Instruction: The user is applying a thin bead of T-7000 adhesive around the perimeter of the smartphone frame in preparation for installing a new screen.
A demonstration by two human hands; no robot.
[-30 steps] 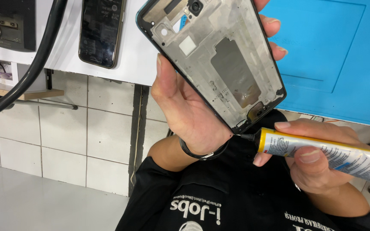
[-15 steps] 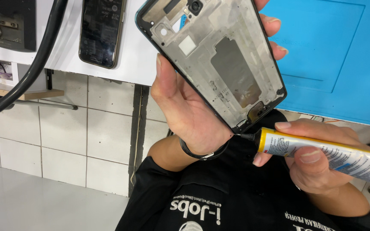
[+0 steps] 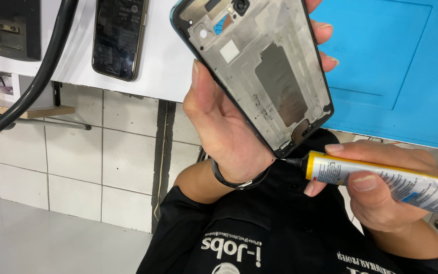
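**Glue tip at the bottom corner of the phone frame**

Head view: your left hand (image 3: pixel 224 132) is clasped around a bare phone frame (image 3: pixel 259 66), thumb along its near edge and fingertips curling over the far edge, so that the open inner face tilts toward you. The frame is stripped: you can see the grey metal plate, a dark rectangular patch in the middle, a small white square above it and the camera opening at the top end. A dark band sits on that wrist, just below the frame.

Your right hand (image 3: pixel 381 187) is closed on a glue tube (image 3: pixel 381 177) with a yellow collar, thumb on top and fingers beneath. The tube lies nearly level, and its thin black nozzle (image 3: pixel 292 162) is right at the frame's bottom corner, touching it or just short of it; the picture does not settle which.

As for progress, I can make out no bead of glue along the frame's rim, though a thin clear line would be hard to spot here. Judged from that, the gluing looks to be at its very start, with the whole edge left to run.

Beyond the frame, a dark phone (image 3: pixel 119 38) lies on the white desk (image 3: pixel 163 66) to the frame's left, and a blue mat (image 3: pixel 396 61) lies to its right.
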